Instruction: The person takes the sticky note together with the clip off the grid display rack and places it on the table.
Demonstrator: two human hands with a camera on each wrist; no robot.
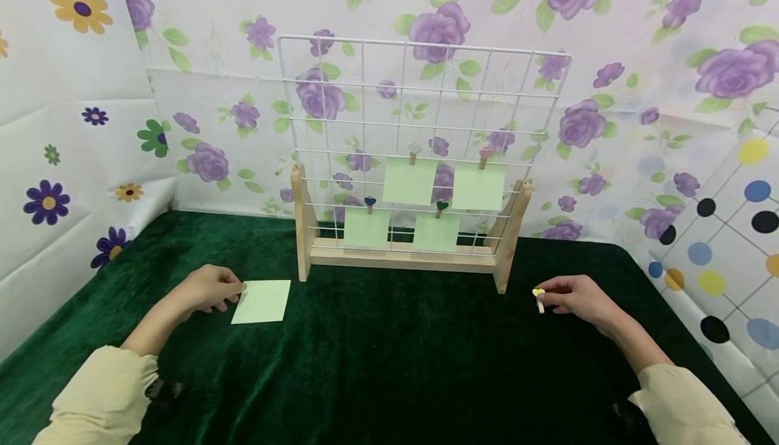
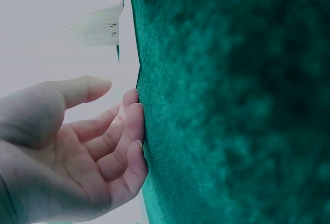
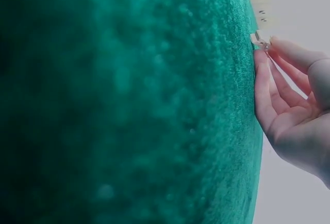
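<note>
On the left side of the cloth, my left hand [image 1: 209, 289] pinches a pale green sheet of paper [image 1: 263, 301] by its upper left corner. The left wrist view has the sheet [image 2: 132, 53] edge-on, low over the cloth, beside the left hand's fingertips [image 2: 131, 97]. Over to the right, my right hand [image 1: 578, 301] holds a small wooden clothespin [image 1: 539, 304] topped with a yellow heart, between thumb and fingers. In the right wrist view, that clothespin [image 3: 260, 40] sticks out past the fingertips, close to the cloth.
A white wire grid [image 1: 426, 86] on a wooden stand [image 1: 402, 259] rises at the back middle. Several pale green sheets [image 1: 409, 181] hang on its lower part from heart-topped clothespins [image 1: 485, 157]. Dark green velvet [image 1: 389, 357] covers the table, with flowered sheeting [image 1: 231, 134] behind.
</note>
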